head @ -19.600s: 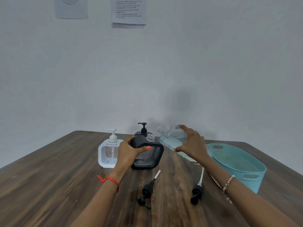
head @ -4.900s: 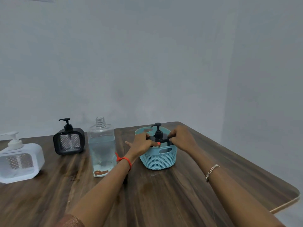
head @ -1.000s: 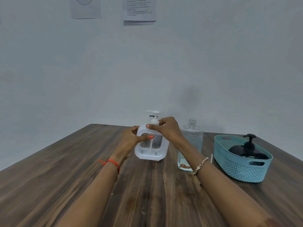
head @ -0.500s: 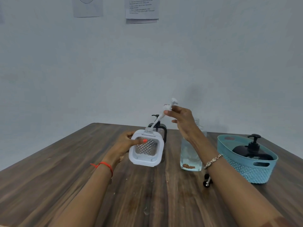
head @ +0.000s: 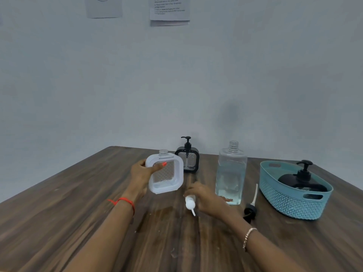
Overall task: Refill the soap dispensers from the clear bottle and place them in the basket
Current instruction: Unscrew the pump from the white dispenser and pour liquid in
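Note:
My left hand (head: 139,174) grips the white soap dispenser (head: 167,180) by its left side and holds it slightly tilted, just above the table. Its neck is uncapped. My right hand (head: 205,197) holds the white pump (head: 190,202) low against the table, nozzle pointing toward me. The clear bottle (head: 231,173), uncapped and about half full of pale liquid, stands just right of my right hand. A black dispenser (head: 302,180) with its pump on lies in the teal basket (head: 290,202) at the right. Another black dispenser (head: 187,160) stands behind the white one.
A loose black pump (head: 250,210) with a white tube lies between the clear bottle and the basket. A wet patch shows on the wooden table (head: 78,213) in front of the white dispenser. The grey wall behind carries two paper sheets.
My right hand pulled the white pump out of the white dispenser and brought it down to the table. Earlier, a black dispenser went into the basket.

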Available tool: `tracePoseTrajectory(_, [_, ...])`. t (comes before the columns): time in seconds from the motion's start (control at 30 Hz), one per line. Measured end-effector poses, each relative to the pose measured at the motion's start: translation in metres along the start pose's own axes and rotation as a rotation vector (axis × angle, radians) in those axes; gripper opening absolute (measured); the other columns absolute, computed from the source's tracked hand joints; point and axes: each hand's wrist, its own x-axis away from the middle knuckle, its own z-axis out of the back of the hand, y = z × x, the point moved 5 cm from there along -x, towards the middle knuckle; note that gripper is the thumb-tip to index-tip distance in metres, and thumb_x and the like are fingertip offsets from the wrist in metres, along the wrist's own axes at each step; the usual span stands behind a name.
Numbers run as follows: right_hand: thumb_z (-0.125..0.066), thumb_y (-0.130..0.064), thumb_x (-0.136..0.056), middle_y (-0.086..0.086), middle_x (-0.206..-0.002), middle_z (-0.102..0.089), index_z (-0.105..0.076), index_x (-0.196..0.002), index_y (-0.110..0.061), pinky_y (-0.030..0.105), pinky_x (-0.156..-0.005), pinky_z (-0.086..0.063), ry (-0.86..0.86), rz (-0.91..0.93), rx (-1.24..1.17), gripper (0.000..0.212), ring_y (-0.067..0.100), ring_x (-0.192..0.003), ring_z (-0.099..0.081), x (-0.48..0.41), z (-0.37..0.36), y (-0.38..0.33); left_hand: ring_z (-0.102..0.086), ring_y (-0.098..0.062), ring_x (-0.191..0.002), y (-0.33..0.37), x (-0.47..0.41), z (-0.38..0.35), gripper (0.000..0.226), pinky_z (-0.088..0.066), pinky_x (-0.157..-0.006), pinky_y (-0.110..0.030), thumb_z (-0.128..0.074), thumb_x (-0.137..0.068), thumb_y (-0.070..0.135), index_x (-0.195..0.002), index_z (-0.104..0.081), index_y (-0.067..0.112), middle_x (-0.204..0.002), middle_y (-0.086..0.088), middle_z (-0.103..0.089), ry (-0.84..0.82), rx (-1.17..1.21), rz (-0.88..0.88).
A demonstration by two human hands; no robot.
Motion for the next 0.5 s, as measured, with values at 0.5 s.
tracePoseTrajectory(0.5, [-0.061, 0.009, -0.067, 0.000, -0.097, -0.048, -0.055, -0.092, -0.009, 0.009, -0.089, -0.034, 1.028, -0.133, -0.130, 0.031, 0.005, -0.097, -0.042, 0.053, 0.114, 0.001, -0.064, -0.019, -0.075, -0.002, 0.004, -0.033, 0.028, -0.051, -0.061, -0.028, -0.079, -0.067, 0.007, -0.086, -0.062, 0.019, -0.087, -0.003, -0.067, -0.099, -0.030, -0.037])
